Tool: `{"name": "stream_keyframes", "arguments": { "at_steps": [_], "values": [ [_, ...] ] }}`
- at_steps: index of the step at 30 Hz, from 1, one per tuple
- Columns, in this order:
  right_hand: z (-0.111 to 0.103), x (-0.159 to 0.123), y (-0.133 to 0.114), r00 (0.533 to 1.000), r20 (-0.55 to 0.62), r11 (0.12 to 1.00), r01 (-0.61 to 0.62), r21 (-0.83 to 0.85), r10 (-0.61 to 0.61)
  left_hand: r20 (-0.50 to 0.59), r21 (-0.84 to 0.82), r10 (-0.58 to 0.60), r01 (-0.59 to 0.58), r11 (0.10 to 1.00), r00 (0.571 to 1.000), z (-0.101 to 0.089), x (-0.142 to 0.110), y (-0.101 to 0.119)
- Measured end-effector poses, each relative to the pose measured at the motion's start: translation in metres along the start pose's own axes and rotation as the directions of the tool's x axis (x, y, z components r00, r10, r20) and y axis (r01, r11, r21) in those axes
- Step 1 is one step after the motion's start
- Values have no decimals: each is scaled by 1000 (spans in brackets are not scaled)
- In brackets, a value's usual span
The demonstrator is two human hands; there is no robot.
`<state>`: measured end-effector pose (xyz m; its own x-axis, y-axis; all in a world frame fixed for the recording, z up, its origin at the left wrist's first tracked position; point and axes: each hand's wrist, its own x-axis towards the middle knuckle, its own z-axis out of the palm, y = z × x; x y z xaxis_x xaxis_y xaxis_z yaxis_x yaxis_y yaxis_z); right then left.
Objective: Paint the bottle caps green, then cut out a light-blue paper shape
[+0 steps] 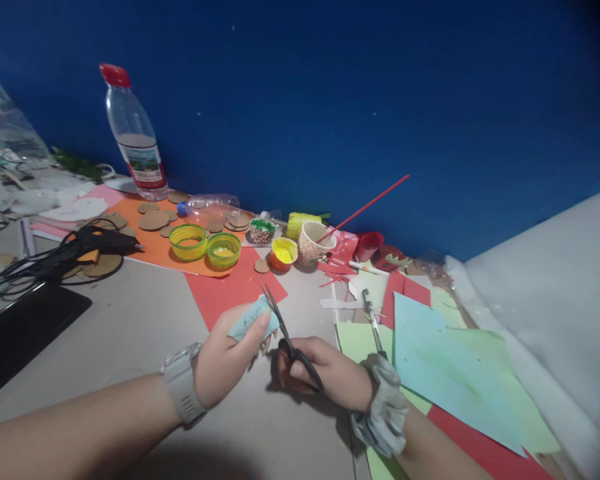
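Between the thumb and fingers of my left hand (235, 357) is a small piece of light blue paper (247, 322) with dark drawn lines on it. My right hand (325, 370) grips a pair of scissors (285, 323) by the black handles, with fingers through the loops. The blades point up and away from me, slightly apart, and lie at the right edge of the paper. Whether they touch it I cannot tell. Both hands are above the grey table (280, 437), in front of a sheet of red paper (230, 290).
Behind the hands stand green-yellow bowls (223, 252), a cup (313, 243) holding a red stick, and a clear bottle (140, 140). At left lie a black glue gun (90, 240) and a dark phone-like slab (30, 340). Blue paper (450, 373) and a pen (374, 320) lie right.
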<state>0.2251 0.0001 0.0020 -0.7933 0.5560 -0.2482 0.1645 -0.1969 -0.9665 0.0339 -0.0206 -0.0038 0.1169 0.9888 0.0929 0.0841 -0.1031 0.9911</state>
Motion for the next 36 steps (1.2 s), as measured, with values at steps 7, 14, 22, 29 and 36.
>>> {"name": "stream_keyframes", "arguments": {
  "at_steps": [7, 14, 22, 29, 36],
  "values": [
    [0, 0, 3, 1000, -4, 1000, -9, -3, 9, 19, -24, -7, 7, 1000, 1000, 0, -1, -2],
    [1, 0, 1, 1000, -1, 1000, -9, 5, 9, 27, -28, 18, -17, 999, 999, 0, -1, -1],
    [1, -1, 0, 999, -23, 999, -42, -14, 41, 29, -34, 48, -47, 998, 998, 0, -1, -1],
    [0, -1, 0, 999, -24, 999, -38, -10, 38, 36, -25, 83, -82, 996, 996, -1, 0, 1],
    [0, -1, 0, 999, -19, 999, -33, -21, 32, 38, -13, 80, -79, 997, 996, -1, 0, 2]
  ]
}}
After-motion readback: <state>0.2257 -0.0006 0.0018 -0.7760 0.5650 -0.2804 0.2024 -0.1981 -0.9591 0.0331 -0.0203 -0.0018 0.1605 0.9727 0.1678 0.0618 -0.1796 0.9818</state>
